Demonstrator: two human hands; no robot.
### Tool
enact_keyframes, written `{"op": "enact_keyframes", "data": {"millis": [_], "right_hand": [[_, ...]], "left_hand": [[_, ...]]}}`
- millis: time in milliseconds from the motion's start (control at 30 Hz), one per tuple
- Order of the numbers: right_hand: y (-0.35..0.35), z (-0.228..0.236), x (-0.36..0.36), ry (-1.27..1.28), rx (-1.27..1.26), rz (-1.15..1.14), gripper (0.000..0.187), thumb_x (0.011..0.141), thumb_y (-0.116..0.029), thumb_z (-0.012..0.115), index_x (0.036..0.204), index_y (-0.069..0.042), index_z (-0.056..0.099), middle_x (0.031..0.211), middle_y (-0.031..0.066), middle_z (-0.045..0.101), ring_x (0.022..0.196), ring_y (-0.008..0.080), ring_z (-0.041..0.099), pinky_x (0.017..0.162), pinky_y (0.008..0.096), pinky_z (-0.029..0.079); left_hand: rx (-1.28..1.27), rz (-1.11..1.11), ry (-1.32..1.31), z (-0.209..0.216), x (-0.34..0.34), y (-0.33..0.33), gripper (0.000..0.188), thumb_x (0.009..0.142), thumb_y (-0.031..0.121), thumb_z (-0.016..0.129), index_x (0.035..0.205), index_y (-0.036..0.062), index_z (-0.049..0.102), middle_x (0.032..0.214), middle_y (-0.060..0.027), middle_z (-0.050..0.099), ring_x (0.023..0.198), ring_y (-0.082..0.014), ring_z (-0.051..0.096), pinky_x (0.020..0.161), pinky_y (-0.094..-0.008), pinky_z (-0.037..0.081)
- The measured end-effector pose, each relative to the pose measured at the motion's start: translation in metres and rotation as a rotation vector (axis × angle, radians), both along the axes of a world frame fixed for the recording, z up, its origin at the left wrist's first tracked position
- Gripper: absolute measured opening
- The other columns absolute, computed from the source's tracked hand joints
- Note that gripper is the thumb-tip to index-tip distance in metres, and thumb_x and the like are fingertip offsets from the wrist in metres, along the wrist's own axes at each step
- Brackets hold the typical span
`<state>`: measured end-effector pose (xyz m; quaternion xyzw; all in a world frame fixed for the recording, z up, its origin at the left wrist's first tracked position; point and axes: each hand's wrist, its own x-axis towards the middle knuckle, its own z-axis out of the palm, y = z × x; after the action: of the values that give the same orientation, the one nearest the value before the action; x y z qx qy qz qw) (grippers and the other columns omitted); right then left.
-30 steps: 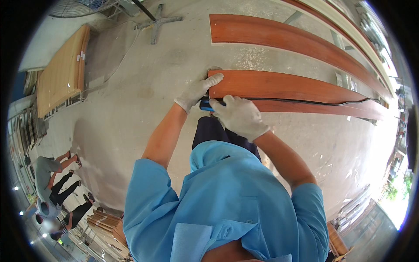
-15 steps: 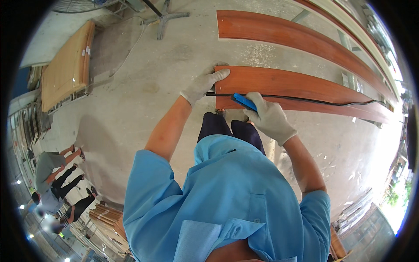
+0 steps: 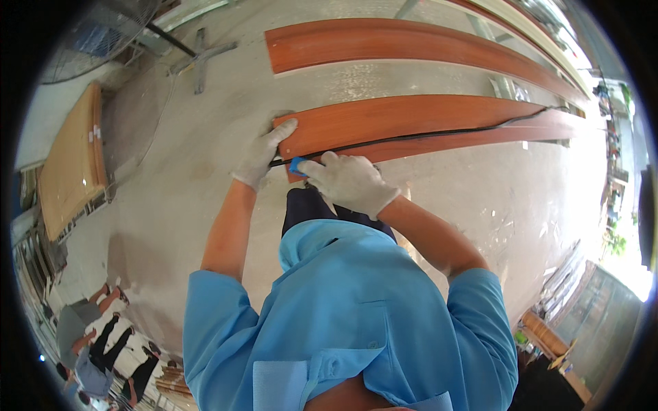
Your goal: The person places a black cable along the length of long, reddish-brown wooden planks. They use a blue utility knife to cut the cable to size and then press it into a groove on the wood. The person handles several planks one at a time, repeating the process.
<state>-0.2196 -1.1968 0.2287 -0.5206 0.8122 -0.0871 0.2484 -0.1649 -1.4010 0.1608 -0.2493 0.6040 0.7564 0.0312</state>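
Observation:
A long reddish-brown wooden board (image 3: 404,115) stretches away to the right in front of me, with a thin black strip (image 3: 425,135) running along its grooved near side. My left hand (image 3: 259,156), in a pale work glove, clasps the board's left end, its thumb on top and its other fingers mostly hidden. In my gloved right hand (image 3: 349,183) is a small blue hand tool (image 3: 297,165), held against the strip close to that same end. The fingers cover much of the tool, so its exact kind cannot be made out.
Another reddish-brown board (image 3: 411,46) lies beyond, on metal supports. At the upper left stand a large fan (image 3: 103,38) and stacked wooden panels (image 3: 72,161). Several people (image 3: 96,342) are at the lower left. A glass-like panel (image 3: 603,325) leans at the lower right.
My right hand has moved left with the blue tool, from farther along the board to near its end and my left hand. The view has shifted, and the left hand keeps its grip.

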Motion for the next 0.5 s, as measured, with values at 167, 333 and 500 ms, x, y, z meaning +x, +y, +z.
{"op": "enact_keyframes", "data": {"millis": [167, 333, 500], "right_hand": [[0.046, -0.02, -0.026, -0.005, 0.081, -0.017, 0.035, 0.103, -0.029, 0.053, 0.136, -0.019, 0.057, 0.107, 0.0175, 0.066, 0.093, 0.0371, 0.07, 0.075, 0.0459, 0.059], [0.173, -0.031, -0.099, 0.272, -0.055, -0.143, 0.038, 0.099, -0.012, 0.058, 0.137, -0.009, 0.057, 0.124, 0.0136, 0.067, 0.111, 0.0338, 0.065, 0.088, 0.0453, 0.056], [0.239, 0.012, -0.137, 0.124, -0.188, -0.566, 0.032, 0.099, -0.016, 0.058, 0.131, -0.01, 0.06, 0.12, 0.0156, 0.069, 0.102, 0.039, 0.068, 0.088, 0.0466, 0.055]], "left_hand": [[0.07, 0.086, -0.091, -0.013, -0.003, 0.001, 0.05, 0.096, 0.033, 0.07, 0.134, 0.0028, 0.061, 0.122, -0.0087, 0.068, 0.109, -0.0158, 0.065, 0.094, -0.0318, 0.053], [0.106, 0.137, -0.094, -0.026, -0.005, -0.003, 0.044, 0.097, 0.031, 0.07, 0.131, 0.0038, 0.063, 0.121, -0.0091, 0.068, 0.109, -0.0168, 0.066, 0.093, -0.0317, 0.054], [0.048, 0.104, -0.077, -0.019, -0.007, -0.008, 0.042, 0.097, 0.027, 0.07, 0.13, 0.0021, 0.063, 0.121, -0.0091, 0.069, 0.109, -0.0168, 0.067, 0.094, -0.031, 0.054]]}}
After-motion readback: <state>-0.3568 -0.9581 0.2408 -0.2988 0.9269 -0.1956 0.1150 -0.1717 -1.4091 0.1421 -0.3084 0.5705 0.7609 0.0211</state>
